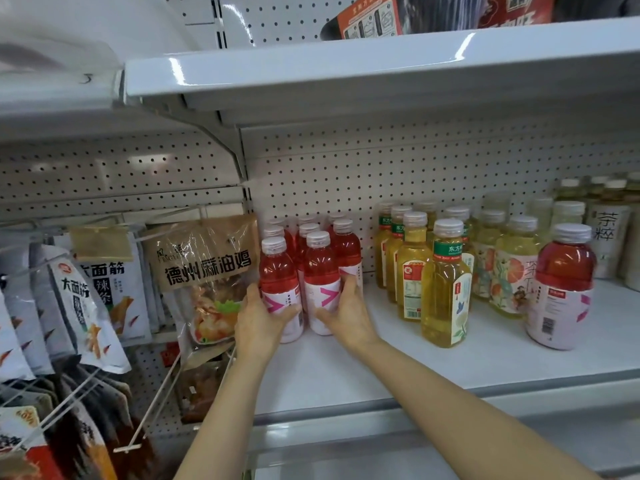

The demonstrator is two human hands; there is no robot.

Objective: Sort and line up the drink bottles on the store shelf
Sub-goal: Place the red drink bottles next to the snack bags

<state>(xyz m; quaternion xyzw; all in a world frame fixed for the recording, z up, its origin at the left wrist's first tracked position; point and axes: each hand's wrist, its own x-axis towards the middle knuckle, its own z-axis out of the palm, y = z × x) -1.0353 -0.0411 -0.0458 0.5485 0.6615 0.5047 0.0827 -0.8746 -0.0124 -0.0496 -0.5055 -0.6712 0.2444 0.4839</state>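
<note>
Hands cupped the red bottles (313, 271): left hand (258, 318) on the front-left one, right hand (348, 311) around the front-right. One red bottle (562, 289) stood alone at 3 o'clock, past the yellow bottles (426, 268).

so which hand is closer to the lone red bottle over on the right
Right. The right hand cups the red group's front right bottle, nearer the lone red bottle. The left hand is further away, on the group's left side.

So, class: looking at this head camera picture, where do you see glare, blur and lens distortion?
Head view: bright glare streaks on the glossy upper shelf edge; the top left corner is smeared with blur; the wide lens bows the shelf lines and leans the lone red bottle at the right; the hands and the red bottles they hold stay sharp.
</note>
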